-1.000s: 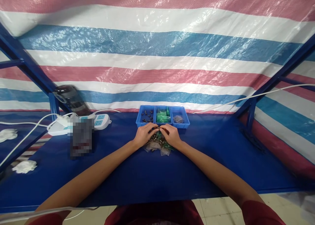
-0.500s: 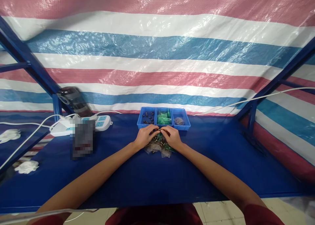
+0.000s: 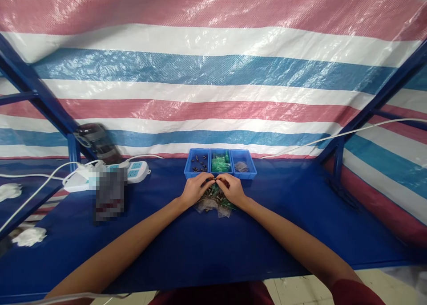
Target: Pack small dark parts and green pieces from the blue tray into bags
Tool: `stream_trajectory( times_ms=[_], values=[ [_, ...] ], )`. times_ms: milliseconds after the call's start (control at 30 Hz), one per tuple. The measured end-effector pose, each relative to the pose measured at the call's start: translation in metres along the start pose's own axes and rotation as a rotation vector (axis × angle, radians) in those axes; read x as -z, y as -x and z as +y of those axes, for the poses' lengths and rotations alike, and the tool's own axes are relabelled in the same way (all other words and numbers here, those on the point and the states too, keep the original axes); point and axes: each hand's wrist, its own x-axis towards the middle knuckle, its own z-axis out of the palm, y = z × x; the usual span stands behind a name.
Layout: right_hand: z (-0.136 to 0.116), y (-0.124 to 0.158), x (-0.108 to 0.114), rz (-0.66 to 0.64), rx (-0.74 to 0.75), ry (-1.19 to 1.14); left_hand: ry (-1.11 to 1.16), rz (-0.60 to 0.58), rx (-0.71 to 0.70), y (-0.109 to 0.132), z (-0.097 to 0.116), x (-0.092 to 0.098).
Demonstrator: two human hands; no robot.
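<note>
Far left: two crumpled white wads, one (image 3: 10, 191) past the frame leg, one (image 3: 30, 236) near the worktop's left edge. White cables (image 3: 43, 183) run from there into a white power strip (image 3: 138, 172) on the blue worktop (image 3: 187, 251). Dark cylindrical container (image 3: 96, 140) behind the strip, by the left blue frame (image 3: 50, 104). Pixelated dark object (image 3: 110, 196) in front of the strip, overlapping it in view; can't ID it.

Centre: left hand (image 3: 196, 190) just in front of the tray row, fingers curled, thumb and fingertips closed in a pinch on a small part (image 3: 215, 178). Three blue bins behind, side by side. Left bin (image 3: 191, 176): scattered dark and brassy fittings (image 3: 199, 163). Middle bin (image 3: 220, 150): green pieces (image 3: 220, 163), look like bags or plastic, too small to be sure. Right bin (image 3: 243, 176): greyish flat pieces (image 3: 241, 166) bunched in the middle.

Small part sits between both sets of fingertips, above the back of a loose pile (image 3: 213, 198) on the worktop: metallic bits, some green, clear bags (image 3: 224, 211) at the near edge.

Right hand (image 3: 233, 189) mirrors the left: closed pinch on the same part, fingertips almost meeting the left's. Dark red sleeve (image 3: 353, 291) on that arm.

Right: thin white cable (image 3: 333, 136) slants up across the right blue frame (image 3: 353, 131). Striped sheet (image 3: 213, 69) hangs behind everything.
</note>
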Motion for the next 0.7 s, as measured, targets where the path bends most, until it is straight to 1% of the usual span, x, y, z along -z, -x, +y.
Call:
stream_trajectory(
  times_ms=[400, 700],
  values=[
    [0.0019, 0.0007, 0.0049, -0.037, 0.025, 0.009, 0.022, -0.005, -0.027, -0.0017, 0.0007, -0.0035],
    [0.0009, 0.001, 0.0041, -0.031, 0.043, 0.011, 0.038, -0.003, -0.048, -0.0013, -0.0004, -0.003]
  ],
)
